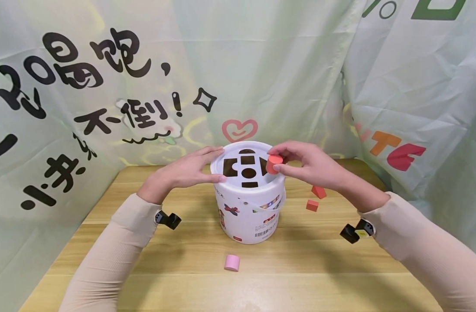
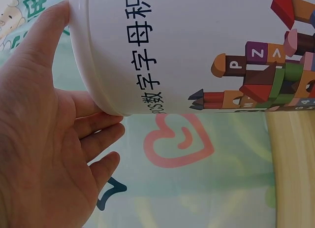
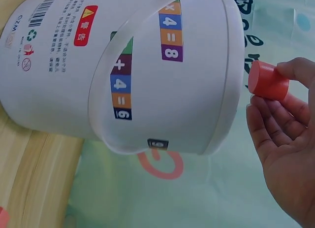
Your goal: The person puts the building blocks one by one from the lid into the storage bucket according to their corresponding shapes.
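Note:
A white bucket [image 1: 247, 216] stands upright on the table, its lid [image 1: 238, 182] cut with several shaped holes, one of them round in the middle. My left hand [image 1: 187, 167] steadies the lid's left rim, thumb at the near side and fingers at the far side; in the left wrist view the fingers lie along the rim. Between thumb and fingers, my right hand [image 1: 310, 162] pinches a red cylinder block [image 1: 275, 164] over the lid's right part. The right wrist view shows that cylinder [image 3: 268, 80] held apart from the rim.
In front of the bucket lies a pink block [image 1: 232, 262] with a curved top. Two red blocks, a small rectangular one [image 1: 312, 205] and a triangular one [image 1: 318, 191], lie right of the bucket, near my right forearm. Printed curtains [image 1: 261, 65] hang behind the wooden table [image 1: 175, 268].

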Demonstrator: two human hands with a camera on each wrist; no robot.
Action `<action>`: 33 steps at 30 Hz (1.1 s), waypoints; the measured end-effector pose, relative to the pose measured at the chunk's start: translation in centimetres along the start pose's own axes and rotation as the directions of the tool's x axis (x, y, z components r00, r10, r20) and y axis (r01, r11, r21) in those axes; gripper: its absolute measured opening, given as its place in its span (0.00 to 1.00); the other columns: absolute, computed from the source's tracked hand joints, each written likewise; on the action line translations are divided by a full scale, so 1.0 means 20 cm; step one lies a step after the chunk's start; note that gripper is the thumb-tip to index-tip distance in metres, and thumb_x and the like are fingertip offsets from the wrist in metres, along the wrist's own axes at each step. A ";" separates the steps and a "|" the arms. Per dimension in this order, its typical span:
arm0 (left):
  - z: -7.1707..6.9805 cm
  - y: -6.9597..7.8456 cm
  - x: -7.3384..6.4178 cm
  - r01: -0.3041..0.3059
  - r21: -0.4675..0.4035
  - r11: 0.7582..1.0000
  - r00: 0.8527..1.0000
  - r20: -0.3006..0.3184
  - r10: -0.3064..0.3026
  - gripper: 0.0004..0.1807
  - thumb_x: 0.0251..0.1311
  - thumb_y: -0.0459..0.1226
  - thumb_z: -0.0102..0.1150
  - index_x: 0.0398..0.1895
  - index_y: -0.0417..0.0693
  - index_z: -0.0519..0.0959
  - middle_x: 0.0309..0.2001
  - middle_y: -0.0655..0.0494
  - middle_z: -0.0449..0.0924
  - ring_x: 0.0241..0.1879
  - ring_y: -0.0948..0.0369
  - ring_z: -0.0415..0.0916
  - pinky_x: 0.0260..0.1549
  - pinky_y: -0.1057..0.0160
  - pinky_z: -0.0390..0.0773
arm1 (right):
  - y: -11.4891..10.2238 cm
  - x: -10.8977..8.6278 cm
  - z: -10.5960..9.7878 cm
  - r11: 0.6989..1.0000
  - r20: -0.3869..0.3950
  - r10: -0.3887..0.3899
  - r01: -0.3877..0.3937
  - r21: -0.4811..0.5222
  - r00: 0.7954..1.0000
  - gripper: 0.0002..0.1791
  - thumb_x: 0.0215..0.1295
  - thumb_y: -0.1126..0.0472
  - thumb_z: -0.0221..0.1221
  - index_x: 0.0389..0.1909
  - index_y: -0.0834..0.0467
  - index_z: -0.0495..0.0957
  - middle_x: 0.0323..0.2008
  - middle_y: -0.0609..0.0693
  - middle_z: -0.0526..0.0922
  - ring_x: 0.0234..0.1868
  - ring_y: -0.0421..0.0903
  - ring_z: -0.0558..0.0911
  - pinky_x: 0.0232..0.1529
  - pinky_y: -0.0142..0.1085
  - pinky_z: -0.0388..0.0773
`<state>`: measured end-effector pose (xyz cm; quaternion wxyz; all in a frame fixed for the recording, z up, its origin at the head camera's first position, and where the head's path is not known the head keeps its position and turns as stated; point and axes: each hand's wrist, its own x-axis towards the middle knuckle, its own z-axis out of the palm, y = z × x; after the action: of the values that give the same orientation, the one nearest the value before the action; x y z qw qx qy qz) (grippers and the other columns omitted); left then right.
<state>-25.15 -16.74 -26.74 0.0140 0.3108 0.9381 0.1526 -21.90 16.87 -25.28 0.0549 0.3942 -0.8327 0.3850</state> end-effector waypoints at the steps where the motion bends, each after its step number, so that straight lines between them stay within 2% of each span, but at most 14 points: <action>1: 0.00 0.00 0.00 0.000 -0.001 1.000 1.000 0.000 0.000 0.52 0.55 0.71 0.52 0.78 0.56 0.54 0.77 0.58 0.49 0.73 0.53 0.50 0.67 0.43 0.56 | 0.00 0.01 0.01 1.000 0.003 0.000 0.000 -0.005 1.000 0.19 0.65 0.61 0.65 0.56 0.58 0.78 0.45 0.46 0.82 0.46 0.40 0.80 0.53 0.41 0.78; 11: 0.00 -0.01 0.00 -0.008 -0.001 1.000 1.000 -0.004 0.008 0.52 0.56 0.70 0.52 0.78 0.55 0.54 0.76 0.55 0.51 0.73 0.52 0.51 0.67 0.44 0.57 | -0.02 0.13 0.08 0.998 0.045 0.054 -0.053 -0.023 0.998 0.18 0.63 0.55 0.66 0.52 0.56 0.80 0.42 0.47 0.83 0.45 0.43 0.82 0.52 0.45 0.78; 17: 0.01 -0.01 0.00 -0.007 -0.002 1.000 1.000 -0.004 0.007 0.52 0.56 0.71 0.51 0.78 0.55 0.54 0.76 0.57 0.51 0.73 0.53 0.51 0.67 0.45 0.58 | -0.01 0.17 0.13 0.996 0.070 0.081 -0.077 -0.053 0.994 0.16 0.63 0.56 0.66 0.51 0.55 0.80 0.43 0.47 0.82 0.43 0.43 0.81 0.48 0.48 0.78; 26: 0.01 -0.01 0.00 -0.002 -0.002 1.000 1.000 -0.001 0.002 0.52 0.55 0.71 0.51 0.78 0.56 0.54 0.76 0.54 0.51 0.73 0.53 0.51 0.67 0.44 0.58 | -0.01 0.22 0.17 0.996 0.084 0.066 -0.061 -0.067 0.994 0.16 0.62 0.59 0.67 0.50 0.56 0.80 0.38 0.47 0.82 0.38 0.43 0.80 0.44 0.44 0.78; 33: 0.00 -0.01 0.00 -0.005 -0.003 1.000 1.000 0.004 0.005 0.52 0.55 0.71 0.51 0.78 0.56 0.54 0.76 0.56 0.50 0.73 0.53 0.51 0.67 0.45 0.58 | 0.00 0.23 0.19 0.992 0.120 0.052 -0.037 -0.125 0.991 0.16 0.62 0.56 0.68 0.49 0.53 0.81 0.38 0.44 0.81 0.37 0.43 0.78 0.41 0.38 0.77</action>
<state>-25.27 -16.77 -26.83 0.0160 0.3134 0.9370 0.1534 -24.21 11.50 -26.02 0.0188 0.3943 -0.8651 0.3094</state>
